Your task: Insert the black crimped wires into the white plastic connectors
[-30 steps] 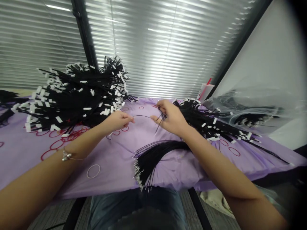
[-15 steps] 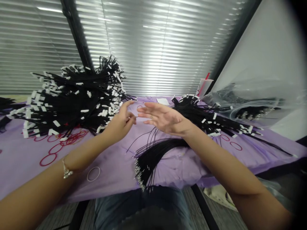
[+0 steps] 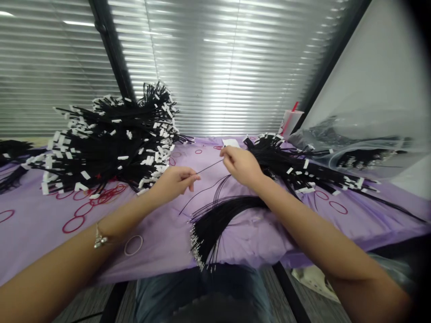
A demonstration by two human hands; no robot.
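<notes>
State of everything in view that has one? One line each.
Left hand: pinching a thin black wire.
Right hand: pinching that wire's other end.
Black wire bundle: fanned out, metal terminals toward the person.
White-tagged black cable pile: loosely heaped.
Second white-tagged cable pile: spread out.
Clear plastic bag: holding black cables.
Plastic cup: upright, red straw in it.
Window blinds: lowered, slats closed.

A passage of purple cloth (image 3: 202,150) runs through top centre between two heaps of white-tagged black cables (image 3: 111,143) (image 3: 296,168), upper left and right. Fanned black wires (image 3: 218,220) block lower centre; a plastic bag (image 3: 367,152) walls the far right.
</notes>
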